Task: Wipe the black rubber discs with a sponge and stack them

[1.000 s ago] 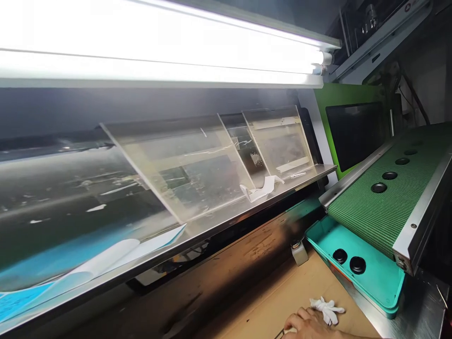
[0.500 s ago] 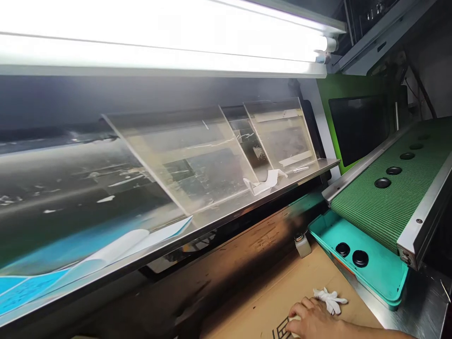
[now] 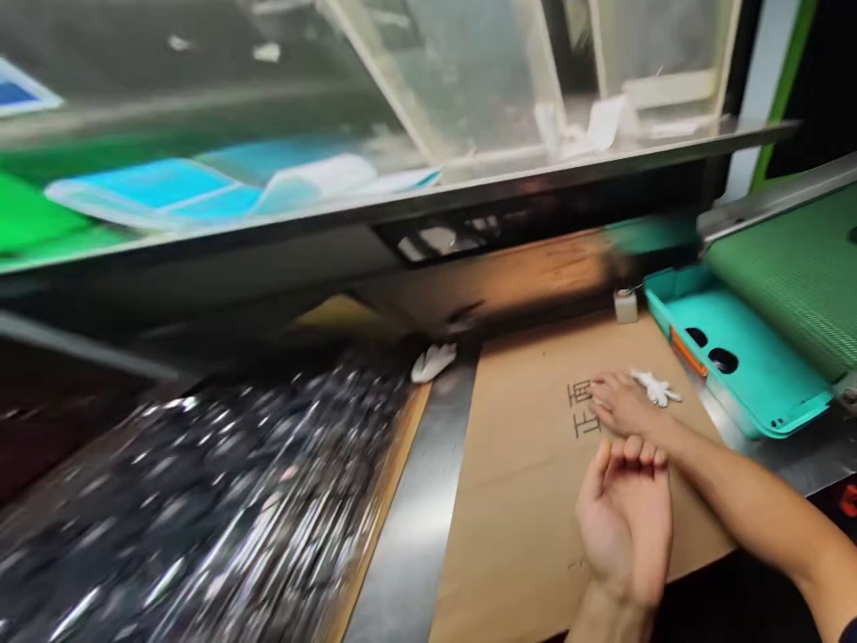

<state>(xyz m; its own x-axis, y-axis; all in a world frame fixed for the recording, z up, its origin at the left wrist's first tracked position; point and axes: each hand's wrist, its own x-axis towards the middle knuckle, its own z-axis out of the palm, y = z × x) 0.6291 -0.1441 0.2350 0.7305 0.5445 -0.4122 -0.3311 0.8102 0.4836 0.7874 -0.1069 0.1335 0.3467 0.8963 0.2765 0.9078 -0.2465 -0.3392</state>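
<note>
My right hand (image 3: 624, 404) rests palm down on a brown cardboard sheet (image 3: 515, 509), fingers stretched out over its printed black characters (image 3: 584, 411). Just beyond it lies a crumpled white glove (image 3: 656, 388). Closer to me, my left hand (image 3: 624, 518) is turned palm up, its fingers loosely bent below my right wrist. Nothing shows in its palm. To the right, a turquoise tray (image 3: 769, 384) holds two black round parts (image 3: 723, 361), below the end of a green conveyor belt (image 3: 803, 268).
Many shiny black pieces in clear plastic (image 3: 220, 500) lie at left, blurred. A metal strip (image 3: 415, 527) separates them from the cardboard. A small pale block (image 3: 626, 306) stands at the cardboard's far edge. Along the back runs a machine ledge (image 3: 469, 183) with blue sheets (image 3: 167, 187).
The view has swung down and left, bringing the black pieces in plastic into sight. My left hand now shows fully, palm up. My right hand still lies on the cardboard beside the glove.
</note>
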